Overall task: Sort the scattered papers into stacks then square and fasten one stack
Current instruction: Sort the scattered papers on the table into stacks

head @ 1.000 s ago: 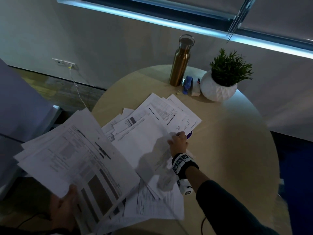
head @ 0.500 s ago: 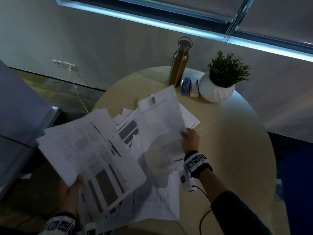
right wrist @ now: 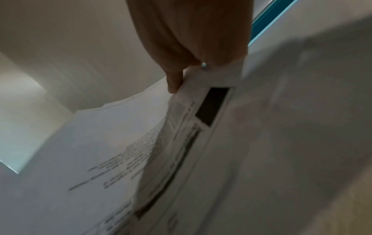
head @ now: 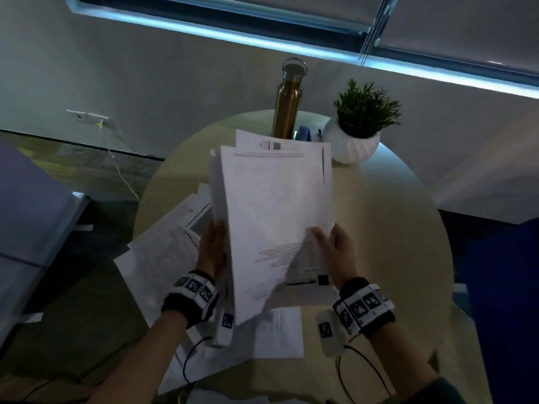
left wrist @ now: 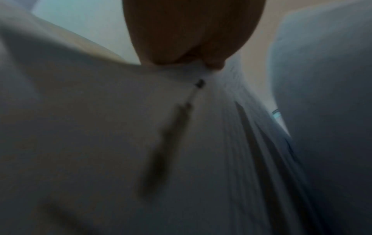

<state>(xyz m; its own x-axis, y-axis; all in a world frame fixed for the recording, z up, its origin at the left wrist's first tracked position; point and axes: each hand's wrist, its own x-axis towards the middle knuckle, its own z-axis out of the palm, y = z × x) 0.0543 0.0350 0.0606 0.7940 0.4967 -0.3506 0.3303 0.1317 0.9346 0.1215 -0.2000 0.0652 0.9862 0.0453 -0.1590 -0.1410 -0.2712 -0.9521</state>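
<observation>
I hold a loose stack of white printed papers (head: 274, 205) upright above the round table (head: 393, 228). My left hand (head: 211, 249) grips the stack's left edge, and in the left wrist view the left hand (left wrist: 193, 35) meets the blurred sheets (left wrist: 120, 127). My right hand (head: 335, 252) pinches the right edge, thumb on the front sheet. The right wrist view shows the right hand (right wrist: 191, 47) with its thumb on the printed papers (right wrist: 141, 151). More scattered papers (head: 163, 252) lie on the table under and left of the held stack, and one sheet (head: 277, 330) lies near the front.
At the table's far side stand a gold metal bottle (head: 287, 106) and a white pot with a green plant (head: 354, 135). A small blue object (head: 304, 132) sits between them, mostly hidden by the papers. A grey chair or cabinet (head: 29, 214) is at the left.
My right hand lifted sheets off the table and brought them against the bundle in my left hand. Both hands now hold one stack upright at the centre.
</observation>
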